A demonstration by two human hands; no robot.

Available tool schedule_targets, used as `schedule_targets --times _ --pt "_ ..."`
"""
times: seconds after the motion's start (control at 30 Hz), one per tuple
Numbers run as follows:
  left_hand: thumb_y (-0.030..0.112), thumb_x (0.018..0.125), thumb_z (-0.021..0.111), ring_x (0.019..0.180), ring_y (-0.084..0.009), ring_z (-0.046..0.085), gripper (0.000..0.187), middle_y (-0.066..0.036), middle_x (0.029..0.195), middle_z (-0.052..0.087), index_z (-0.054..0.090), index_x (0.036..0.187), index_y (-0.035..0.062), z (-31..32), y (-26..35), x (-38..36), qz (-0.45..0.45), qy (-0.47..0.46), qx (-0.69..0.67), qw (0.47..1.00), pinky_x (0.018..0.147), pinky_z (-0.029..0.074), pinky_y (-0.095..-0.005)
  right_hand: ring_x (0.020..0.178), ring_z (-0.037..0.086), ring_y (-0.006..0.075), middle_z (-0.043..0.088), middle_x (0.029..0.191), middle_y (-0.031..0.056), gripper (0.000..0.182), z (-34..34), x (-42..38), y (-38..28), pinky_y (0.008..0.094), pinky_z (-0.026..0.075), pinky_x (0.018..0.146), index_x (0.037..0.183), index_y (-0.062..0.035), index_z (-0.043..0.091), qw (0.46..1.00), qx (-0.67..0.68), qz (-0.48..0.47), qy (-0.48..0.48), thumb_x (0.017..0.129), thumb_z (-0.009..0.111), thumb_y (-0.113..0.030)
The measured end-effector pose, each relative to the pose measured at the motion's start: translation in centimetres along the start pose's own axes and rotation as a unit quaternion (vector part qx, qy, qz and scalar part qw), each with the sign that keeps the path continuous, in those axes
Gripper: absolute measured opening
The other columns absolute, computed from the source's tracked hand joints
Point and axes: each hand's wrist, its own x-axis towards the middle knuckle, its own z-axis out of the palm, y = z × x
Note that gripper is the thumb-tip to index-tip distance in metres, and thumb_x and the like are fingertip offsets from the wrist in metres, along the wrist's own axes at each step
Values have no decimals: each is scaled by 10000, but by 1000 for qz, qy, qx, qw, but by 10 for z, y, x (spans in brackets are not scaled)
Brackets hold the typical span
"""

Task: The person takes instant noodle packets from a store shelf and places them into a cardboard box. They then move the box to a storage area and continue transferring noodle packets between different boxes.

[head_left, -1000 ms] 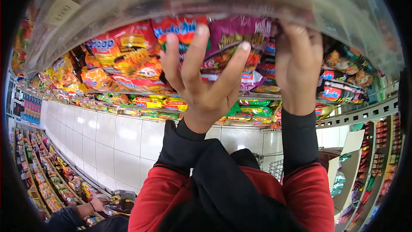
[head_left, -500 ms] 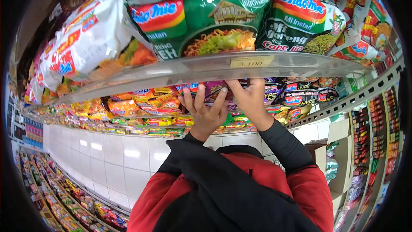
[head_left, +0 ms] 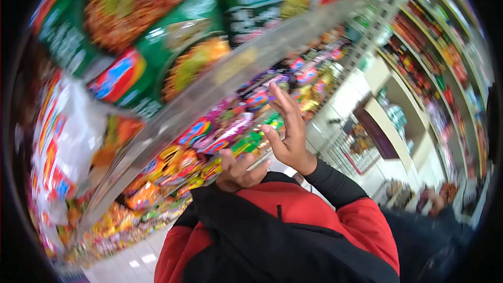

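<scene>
A red top (head_left: pixel 314 205) with snug black cuffs (head_left: pixel 338 182) shows beneath draped black cloth (head_left: pixel 236 233).

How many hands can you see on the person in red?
2: the left hand by the red top, and the right hand raised to its right.

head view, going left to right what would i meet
White plastic noodle pack, orange plastic noodle pack, bare left hand in a black cuff, bare right hand, silver wire basket, rows of small colourful shelved packets.
</scene>
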Motion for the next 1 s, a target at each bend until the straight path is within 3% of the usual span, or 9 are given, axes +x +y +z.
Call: schedule_targets --times 0.07,0.1,0.17,0.43,0.57,0.67,0.8,0.9,1.0 --pt "170 773 623 1150 -318 475 204 -112 1209 532 639 969 118 4 11 -2 -11 -141 -261 955 952 398 -496 1252 404 310 376 1369 202 540 -23 -34 10 387 392 981 1324 19 376 996 -37 53 66 827 578 -41" --pt "170 773 623 1150 -318 475 204 -112 1209 532 639 969 118 11 18 -1 -3 -134 -289 948 952 398 -496 1219 433 332 424 1336 206 529 -34 -53 16 394 378 986 1290 25 414 988 -42 91 116 797 599 -17" --pt "82 710 624 1097 -284 523 203 -48 1083 605 648 911 93 26 32 -4 -66 -279 -412 865 939 419 -427 1128 499 248 457 1275 159 483 -55 -90 27 308 476 835 1266 -9 447 965 -88 146 199 802 577 22" --pt "47 725 623 1121 -329 487 233 -104 1096 573 624 958 54 76 103 -45 -121 -420 -557 706 949 402 -425 1063 500 244 465 1197 154 446 -153 -236 44 295 512 742 1226 -9 447 822 -337 305 342 803 588 -16" --pt "48 735 631 1128 -331 475 293 -119 1121 557 593 1026 48 105 146 -41 -145 -445 -603 646 960 388 -419 1105 468 299 459 1211 179 497 -207 -307 82 351 481 835 1236 -8 434 723 -386 438 369 776 619 -44" --pt "43 741 628 1124 -340 474 321 -141 1134 547 574 1058 37 127 174 -32 -161 -438 -609 642 955 384 -417 1201 380 398 434 1270 209 597 -246 -370 128 435 315 1022 1271 -32 413 703 -474 513 134 737 664 -122" --pt "38 744 621 1107 -342 485 358 -151 1143 543 552 1095 27 138 192 -32 -226 -432 -588 645 945 390 -410 1268 348 344 443 1302 153 740 -274 -402 174 459 343 1015 1331 -76 345 644 -506 562 -117 708 712 -233" --pt "40 738 623 1097 -337 495 369 -154 1143 544 549 1098 18 134 199 -54 -294 -428 -546 657 940 394 -400 1280 331 356 412 1335 150 746 -280 -383 193 507 327 1015 1347 -131 334 586 -454 636 -217 714 710 -248" --pt "40 733 624 1088 -327 506 380 -155 1137 549 548 1104 15 112 199 -86 -365 -433 -480 670 940 395 -392 1188 432 364 458 1239 148 696 -292 -405 236 561 357 954 1313 -187 368 605 -425 625 -251 715 721 -240"
